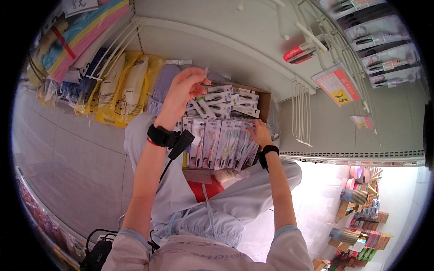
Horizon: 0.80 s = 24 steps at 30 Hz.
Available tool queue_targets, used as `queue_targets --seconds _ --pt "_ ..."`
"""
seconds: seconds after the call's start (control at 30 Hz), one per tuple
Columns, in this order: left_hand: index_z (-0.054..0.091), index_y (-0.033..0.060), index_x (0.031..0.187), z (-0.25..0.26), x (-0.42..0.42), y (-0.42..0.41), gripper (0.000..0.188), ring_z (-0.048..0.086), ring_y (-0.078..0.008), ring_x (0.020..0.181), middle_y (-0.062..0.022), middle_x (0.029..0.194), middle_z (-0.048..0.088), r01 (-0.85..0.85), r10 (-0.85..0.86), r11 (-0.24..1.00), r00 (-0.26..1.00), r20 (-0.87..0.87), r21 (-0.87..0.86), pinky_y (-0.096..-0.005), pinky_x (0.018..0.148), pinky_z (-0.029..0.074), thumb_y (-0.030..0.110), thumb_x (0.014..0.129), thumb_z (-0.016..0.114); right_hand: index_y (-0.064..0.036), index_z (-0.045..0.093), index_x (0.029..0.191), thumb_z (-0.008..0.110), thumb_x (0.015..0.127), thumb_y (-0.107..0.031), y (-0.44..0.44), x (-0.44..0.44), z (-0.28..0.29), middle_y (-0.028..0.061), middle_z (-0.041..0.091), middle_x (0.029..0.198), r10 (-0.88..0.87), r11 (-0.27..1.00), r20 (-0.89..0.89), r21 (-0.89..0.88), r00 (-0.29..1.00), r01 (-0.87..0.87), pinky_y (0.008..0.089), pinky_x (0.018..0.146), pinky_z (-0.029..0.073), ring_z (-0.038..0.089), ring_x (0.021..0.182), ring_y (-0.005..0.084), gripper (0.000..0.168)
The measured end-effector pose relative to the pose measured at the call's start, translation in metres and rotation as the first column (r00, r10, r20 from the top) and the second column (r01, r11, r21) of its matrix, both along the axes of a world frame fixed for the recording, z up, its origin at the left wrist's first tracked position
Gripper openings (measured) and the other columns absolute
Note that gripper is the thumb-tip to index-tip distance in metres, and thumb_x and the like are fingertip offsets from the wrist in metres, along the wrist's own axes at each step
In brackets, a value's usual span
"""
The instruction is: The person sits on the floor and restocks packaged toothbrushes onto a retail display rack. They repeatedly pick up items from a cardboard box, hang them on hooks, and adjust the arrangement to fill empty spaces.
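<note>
A cardboard box of packaged toothbrushes stands on the floor between my knees. Along its near side, several toothbrush packs stand in a row with their brushes showing. Behind them, more packs lie loosely piled at mixed angles. My left hand hovers over the back left of the box with its fingers curled. A small pale bit shows at its fingertips, but whether it grips a pack is unclear. My right hand touches the packs at the right end of the row; its grip is partly hidden.
Yellow packages and a purple slipper-like item lie left of the box. Wire hooks and a price tag project at right, near hanging toothbrush packs. A black bag lies at lower left.
</note>
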<state>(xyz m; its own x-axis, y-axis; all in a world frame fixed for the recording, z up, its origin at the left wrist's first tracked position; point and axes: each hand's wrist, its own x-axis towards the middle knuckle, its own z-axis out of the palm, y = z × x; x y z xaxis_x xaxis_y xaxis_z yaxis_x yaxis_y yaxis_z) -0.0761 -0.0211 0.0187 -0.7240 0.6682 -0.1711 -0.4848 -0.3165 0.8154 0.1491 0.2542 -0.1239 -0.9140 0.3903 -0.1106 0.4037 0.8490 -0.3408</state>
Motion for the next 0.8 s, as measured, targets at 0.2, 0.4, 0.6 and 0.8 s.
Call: queue_targets --seconds 0.2,0.4,0.6,0.8 --pt "0.055 0.0082 0.094 0.002 0.002 0.001 0.013 0.055 -0.0107 0.066 -0.0028 0.082 0.059 0.014 -0.014 1.000 1.000 -0.025 0.013 -0.0253 0.064 0.044 0.017 0.084 0.054 0.001 0.056 0.099 0.063 0.076 -0.021 0.011 0.009 -0.026 0.0186 0.054 0.102 -0.022 0.993 -0.072 0.114 0.997 0.030 0.0407 0.081 0.044 0.051 0.097 0.0373 0.033" --pt "0.056 0.0098 0.092 0.005 0.003 0.004 0.011 0.055 -0.0098 0.066 -0.0019 0.082 0.059 0.029 -0.031 0.999 0.998 -0.051 -0.042 -0.0234 0.063 0.043 0.017 0.084 0.054 0.004 0.059 0.098 0.065 0.075 -0.020 0.028 0.014 -0.025 0.0183 0.056 0.101 0.112 0.993 -0.131 0.063 0.985 -0.105 0.0391 0.076 0.046 0.055 0.092 0.0359 0.034" --pt "0.056 0.0103 0.091 0.003 0.002 0.003 0.011 0.054 -0.0084 0.065 -0.0021 0.081 0.060 0.072 -0.076 0.996 0.994 -0.075 -0.054 -0.0221 0.062 0.043 0.018 0.084 0.055 0.000 0.061 0.098 0.065 0.073 -0.025 0.018 0.001 0.013 0.0181 0.056 0.107 0.114 0.992 0.067 -0.053 0.991 -0.111 0.0397 0.082 0.045 0.055 0.097 0.0354 0.035" --pt "0.056 0.0095 0.092 0.005 0.004 0.003 0.013 0.053 -0.0073 0.065 -0.0021 0.081 0.060 0.085 -0.093 0.993 0.991 -0.099 -0.083 -0.0206 0.060 0.041 0.019 0.084 0.055 -0.002 0.063 0.097 0.061 0.072 -0.044 0.023 0.001 0.004 0.0182 0.062 0.089 0.047 0.999 0.164 -0.031 0.985 -0.042 0.0406 0.077 0.047 0.059 0.087 0.0336 0.048"
